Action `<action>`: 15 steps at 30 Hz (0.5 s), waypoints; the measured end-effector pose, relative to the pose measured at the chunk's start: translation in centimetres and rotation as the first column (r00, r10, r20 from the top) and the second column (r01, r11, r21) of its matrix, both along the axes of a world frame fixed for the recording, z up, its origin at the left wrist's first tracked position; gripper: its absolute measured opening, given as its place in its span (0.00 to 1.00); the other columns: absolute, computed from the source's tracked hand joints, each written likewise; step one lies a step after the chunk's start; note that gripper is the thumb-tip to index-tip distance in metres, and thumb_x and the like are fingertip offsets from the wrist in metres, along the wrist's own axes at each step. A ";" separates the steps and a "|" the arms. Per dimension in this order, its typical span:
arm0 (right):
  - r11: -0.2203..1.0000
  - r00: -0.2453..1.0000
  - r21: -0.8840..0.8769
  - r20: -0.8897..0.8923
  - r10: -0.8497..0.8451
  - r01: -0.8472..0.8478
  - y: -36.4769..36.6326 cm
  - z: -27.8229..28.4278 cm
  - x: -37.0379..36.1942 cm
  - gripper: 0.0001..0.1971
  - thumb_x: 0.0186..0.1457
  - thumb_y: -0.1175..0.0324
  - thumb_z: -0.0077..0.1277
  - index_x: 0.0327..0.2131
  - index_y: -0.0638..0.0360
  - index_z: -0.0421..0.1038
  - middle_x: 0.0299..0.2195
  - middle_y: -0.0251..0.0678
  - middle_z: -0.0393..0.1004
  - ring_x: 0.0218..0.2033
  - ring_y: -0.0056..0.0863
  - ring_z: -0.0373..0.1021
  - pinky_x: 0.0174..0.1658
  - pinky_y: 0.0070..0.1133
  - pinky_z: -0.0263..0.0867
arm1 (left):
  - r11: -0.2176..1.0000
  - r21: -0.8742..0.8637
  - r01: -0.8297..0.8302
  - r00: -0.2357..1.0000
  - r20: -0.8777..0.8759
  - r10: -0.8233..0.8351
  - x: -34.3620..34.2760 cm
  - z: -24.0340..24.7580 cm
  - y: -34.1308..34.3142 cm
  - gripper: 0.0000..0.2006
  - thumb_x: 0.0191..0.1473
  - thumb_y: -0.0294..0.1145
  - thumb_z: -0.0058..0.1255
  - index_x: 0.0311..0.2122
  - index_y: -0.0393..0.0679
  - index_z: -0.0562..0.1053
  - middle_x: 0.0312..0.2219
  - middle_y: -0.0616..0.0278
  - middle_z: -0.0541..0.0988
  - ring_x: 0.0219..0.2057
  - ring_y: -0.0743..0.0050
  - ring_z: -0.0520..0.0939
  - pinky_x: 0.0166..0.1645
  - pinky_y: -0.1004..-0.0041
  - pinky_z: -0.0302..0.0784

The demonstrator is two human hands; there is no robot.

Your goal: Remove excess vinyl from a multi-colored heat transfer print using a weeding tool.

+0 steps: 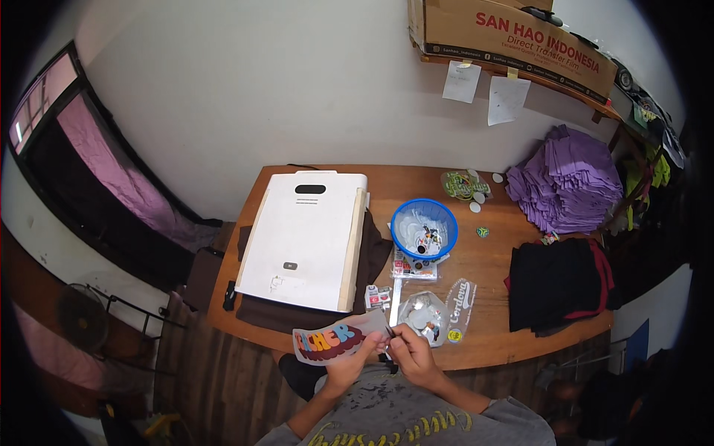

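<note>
Just past the table's front edge, my left hand is closed on the right end of a transfer film sheet. The sheet is greyish and see-through at its rim, with bold multicoloured lettering shaded in dark red. My right hand is closed beside it, close to the left fingertips. A small dark tool, seemingly scissors, shows between the right fingers and the sheet's end; most of it is hidden by the hand. In front of the right hand lies a clear plastic bag with pale round pieces in it.
A large white heat press covers the table's left half. Right of it stands a blue basket of film scraps. Folded purple cloth and black garments are stacked at right. A cardboard box sits on the wall shelf.
</note>
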State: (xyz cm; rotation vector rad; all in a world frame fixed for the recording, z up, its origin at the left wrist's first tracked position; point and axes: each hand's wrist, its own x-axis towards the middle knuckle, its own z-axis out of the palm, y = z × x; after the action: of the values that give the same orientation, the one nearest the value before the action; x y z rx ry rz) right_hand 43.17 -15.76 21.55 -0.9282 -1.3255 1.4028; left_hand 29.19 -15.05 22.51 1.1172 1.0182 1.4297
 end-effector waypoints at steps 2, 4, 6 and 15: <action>1.000 1.000 -0.006 -0.010 -0.006 0.006 0.0 -0.4 -0.1 0.09 0.55 0.71 0.37 0.36 0.68 0.61 0.26 0.34 0.70 0.28 0.14 0.64 0.31 0.13 0.60 | 1.000 -0.009 0.007 0.995 0.097 -0.006 0.2 0.8 0.1 0.16 0.45 0.18 0.51 0.41 0.32 0.63 0.29 0.58 0.74 0.30 0.78 0.76 0.36 0.81 0.73; 1.000 1.000 -0.008 -0.021 -0.013 0.013 0.1 -0.5 -0.2 0.09 0.55 0.71 0.37 0.35 0.68 0.61 0.26 0.34 0.70 0.28 0.14 0.64 0.30 0.13 0.60 | 1.000 -0.001 0.000 0.997 0.077 0.000 0.1 0.8 0.1 0.16 0.45 0.18 0.51 0.41 0.32 0.63 0.29 0.58 0.74 0.30 0.78 0.76 0.36 0.81 0.73; 1.000 1.000 0.007 -0.006 -0.017 0.017 0.4 -0.4 -0.3 0.08 0.55 0.71 0.37 0.35 0.67 0.62 0.24 0.33 0.69 0.25 0.12 0.62 0.28 0.13 0.59 | 1.000 0.014 -0.007 0.998 0.060 0.006 -0.1 0.6 0.4 0.16 0.45 0.18 0.51 0.41 0.32 0.63 0.29 0.58 0.74 0.30 0.78 0.77 0.36 0.81 0.73; 1.000 0.998 -0.013 -0.055 -0.024 0.023 1.5 -1.0 -0.5 0.08 0.55 0.70 0.37 0.33 0.66 0.63 0.20 0.29 0.66 0.21 0.09 0.57 0.23 0.12 0.54 | 0.992 -0.103 0.071 0.993 0.102 -0.060 -0.5 0.3 1.7 0.17 0.45 0.17 0.48 0.42 0.32 0.61 0.26 0.54 0.74 0.26 0.73 0.77 0.31 0.78 0.76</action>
State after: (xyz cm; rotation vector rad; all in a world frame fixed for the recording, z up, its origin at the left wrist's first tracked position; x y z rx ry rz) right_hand 42.66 -14.23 20.57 -0.9045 -1.2628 1.4097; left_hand 28.68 -13.36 22.76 0.9843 0.9675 1.3494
